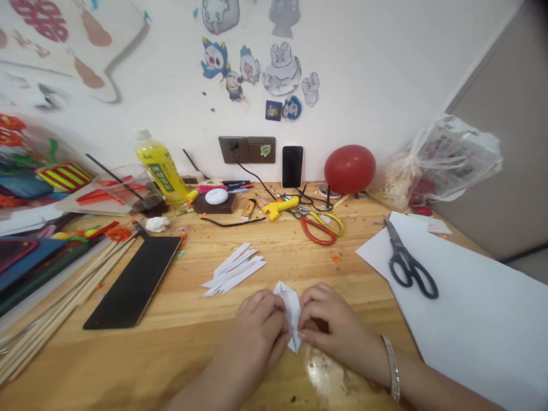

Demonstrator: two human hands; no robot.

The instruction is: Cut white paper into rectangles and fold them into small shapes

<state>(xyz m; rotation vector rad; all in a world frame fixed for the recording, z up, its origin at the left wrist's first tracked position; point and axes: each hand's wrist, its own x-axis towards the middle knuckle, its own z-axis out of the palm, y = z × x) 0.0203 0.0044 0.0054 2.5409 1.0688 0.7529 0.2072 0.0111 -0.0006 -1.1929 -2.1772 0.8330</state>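
Between my two hands stands a small piece of folded white paper [291, 311], pointed at its top and bottom, with creases along it. My left hand [263, 325] pinches its left edge, fingers curled. From the other side, my right hand [327, 319] grips the right edge between thumb and fingertips; a bracelet circles that wrist. Just beyond my left hand lies a loose pile of white paper strips [234, 269]. Black-handled scissors [410, 268] rest on white paper sheets [471, 302] to the right.
A black tablet [135, 282] and wooden sticks [64, 302] lie at left. Along the back are a yellow bottle [162, 168], a cup of dark drink [148, 202], a yellow glue gun [280, 208], red-and-yellow-handled scissors [321, 228], a phone [293, 166] and a red balloon [350, 169].
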